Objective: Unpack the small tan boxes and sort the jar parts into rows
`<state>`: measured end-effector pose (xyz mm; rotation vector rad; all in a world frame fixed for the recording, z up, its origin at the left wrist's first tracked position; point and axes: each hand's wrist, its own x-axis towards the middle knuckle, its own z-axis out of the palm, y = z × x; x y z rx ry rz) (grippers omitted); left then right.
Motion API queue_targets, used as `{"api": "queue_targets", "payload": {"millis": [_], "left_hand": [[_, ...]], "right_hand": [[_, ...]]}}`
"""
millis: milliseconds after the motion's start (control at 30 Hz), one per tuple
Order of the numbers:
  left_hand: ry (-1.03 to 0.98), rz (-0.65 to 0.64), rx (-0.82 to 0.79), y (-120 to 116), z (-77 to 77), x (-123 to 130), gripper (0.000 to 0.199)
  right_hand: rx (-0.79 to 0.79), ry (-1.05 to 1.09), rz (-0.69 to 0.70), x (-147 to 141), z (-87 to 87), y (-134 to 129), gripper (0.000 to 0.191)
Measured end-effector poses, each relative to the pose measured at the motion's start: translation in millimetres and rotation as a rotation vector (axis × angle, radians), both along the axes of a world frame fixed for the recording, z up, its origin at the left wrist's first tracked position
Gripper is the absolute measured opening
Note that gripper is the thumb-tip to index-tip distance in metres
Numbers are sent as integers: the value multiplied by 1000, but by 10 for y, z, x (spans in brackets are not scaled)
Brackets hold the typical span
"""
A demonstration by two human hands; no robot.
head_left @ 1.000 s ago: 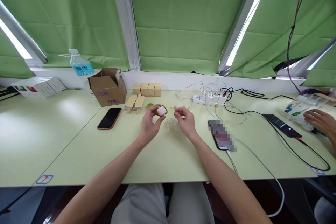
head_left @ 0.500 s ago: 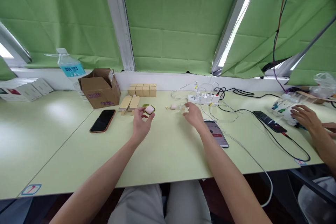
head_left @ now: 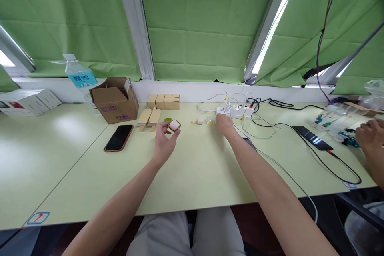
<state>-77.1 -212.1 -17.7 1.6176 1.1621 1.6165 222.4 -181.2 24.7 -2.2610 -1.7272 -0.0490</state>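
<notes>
I report my left hand [head_left: 164,141] raised above the table [head_left: 195,176], its fingers narrowed on the pink block [head_left: 174,125] in its dark green rim. This block is nearer the table's back edge than its front edge. Just behind it lies a green piece [head_left: 168,120]; to its left are two flat cartons [head_left: 149,117], with a row of small boxes [head_left: 163,102] behind them along the back edge.

I find my right hand [head_left: 225,125] reaching to the left end of the power strip [head_left: 241,111], near the back edge. Its fingertips are hidden; I cannot tell whether they grip anything. A clear cup [head_left: 211,120] is just left of that hand, followed leftward by a smaller pink lump [head_left: 199,121] and a yellow bit [head_left: 193,122].

Further left I note a black phone [head_left: 119,138] lying flat, an open brown box [head_left: 115,101] by the back edge and a bottle [head_left: 81,75] beyond it. My right forearm partly covers another phone [head_left: 249,143]. Toward the right edge, a co-worker's hand [head_left: 370,138] is beside clear packaging [head_left: 336,118].
</notes>
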Motion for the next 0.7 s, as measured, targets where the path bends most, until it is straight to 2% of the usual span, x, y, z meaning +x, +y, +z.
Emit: {"api": "queue_targets", "payload": {"millis": [100, 200, 267, 333, 400, 467, 567, 700], "left_hand": [[8, -7, 4, -7, 9, -4, 44], [15, -3, -1, -11, 7, 2, 44], [17, -5, 0, -11, 0, 15, 45], [19, -16, 4, -13, -8, 30, 44], [24, -22, 14, -23, -13, 36, 45], [54, -21, 36, -41, -14, 30, 46], [144, -10, 71, -75, -16, 8, 41], [220, 27, 92, -100, -37, 12, 34]], "right_hand": [[-43, -9, -41, -38, -21, -78, 40], [-15, -35, -63, -192, -3, -290, 57], [82, -64, -37, -387, 42, -483, 64], [246, -68, 77, -655, 105, -672, 59], [385, 32, 233, -960, 157, -814, 41], [458, 208, 365, -1244, 161, -885, 28], [483, 495, 428, -1522, 44, -874, 31], [513, 692, 486, -1597, -189, -802, 30]]}}
